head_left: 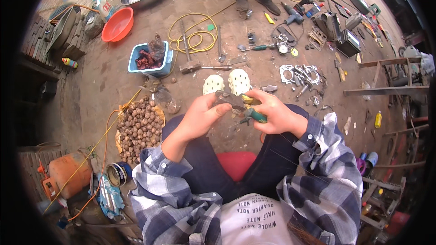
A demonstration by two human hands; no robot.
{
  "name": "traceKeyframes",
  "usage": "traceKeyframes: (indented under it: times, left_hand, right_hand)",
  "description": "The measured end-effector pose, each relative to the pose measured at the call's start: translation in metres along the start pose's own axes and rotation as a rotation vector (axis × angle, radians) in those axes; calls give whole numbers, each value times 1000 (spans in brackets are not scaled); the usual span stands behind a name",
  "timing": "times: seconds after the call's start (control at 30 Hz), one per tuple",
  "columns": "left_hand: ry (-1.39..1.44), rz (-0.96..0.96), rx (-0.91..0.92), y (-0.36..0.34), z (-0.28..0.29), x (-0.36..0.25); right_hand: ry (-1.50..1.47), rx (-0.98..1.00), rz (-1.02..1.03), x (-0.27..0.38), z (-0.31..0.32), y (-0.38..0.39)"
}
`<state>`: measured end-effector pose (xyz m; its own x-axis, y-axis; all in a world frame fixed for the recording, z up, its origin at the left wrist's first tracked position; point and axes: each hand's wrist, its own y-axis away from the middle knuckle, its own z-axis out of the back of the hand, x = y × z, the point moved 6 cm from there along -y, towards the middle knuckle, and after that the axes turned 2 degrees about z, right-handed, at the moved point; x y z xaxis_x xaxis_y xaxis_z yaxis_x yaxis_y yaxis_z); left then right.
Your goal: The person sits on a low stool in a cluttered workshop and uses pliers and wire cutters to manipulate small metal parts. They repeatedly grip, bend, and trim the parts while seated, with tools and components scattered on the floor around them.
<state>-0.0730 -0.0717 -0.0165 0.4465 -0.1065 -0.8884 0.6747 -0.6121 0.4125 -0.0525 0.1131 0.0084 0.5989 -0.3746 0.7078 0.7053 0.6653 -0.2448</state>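
In front of my knees, my left hand [206, 115] grips a dark, flat metal part [230, 100] between thumb and fingers. My right hand [274, 114] is closed around a green-handled screwdriver [256, 115], its thin dark shaft pointing left below the part. A small yellow piece [246, 99] shows at the right fingertips, beside the metal part; its kind is unclear. The right fingers partly hide where part and tool meet. Beyond my hands are my two cream clogs [240, 81].
Walnuts [141, 124] lie piled at left, near a blue basin [167, 66] and an orange basin [117, 25]. A sledgehammer [188, 66] and a yellow hose [213, 41] lie ahead. Gaskets [287, 73], a drill [293, 13] and other tools cover the right. Another person's feet [267, 2] stand beyond.
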Motion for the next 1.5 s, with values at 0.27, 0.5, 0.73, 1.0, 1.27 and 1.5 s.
traceKeyframes:
  times: [0.27, 0.5, 0.73, 1.0, 1.27, 1.5]
  left_hand:
    - [-800, -534, -694, -2, 7, -31]
    - [-938, -403, -468, -6, 22, -15]
    - [-514, -463, -292, 1, 27, 8]
    - [-14, -243, 171, 4, 24, 20]
    - [-812, -619, -620, 11, 21, -36]
    - [-840, -581, -558, 20, 22, -27]
  right_hand:
    - [-190, 3, -330, -3, -25, -21]
    - [-228, 33, -267, -8, -46, -8]
    - [-171, 139, -188, -1, -43, -11]
    - [29, 150, 71, 11, -34, -18]
    - [56, -120, -145, 13, -25, -37]
    - [29, 1, -145, 15, -32, -32]
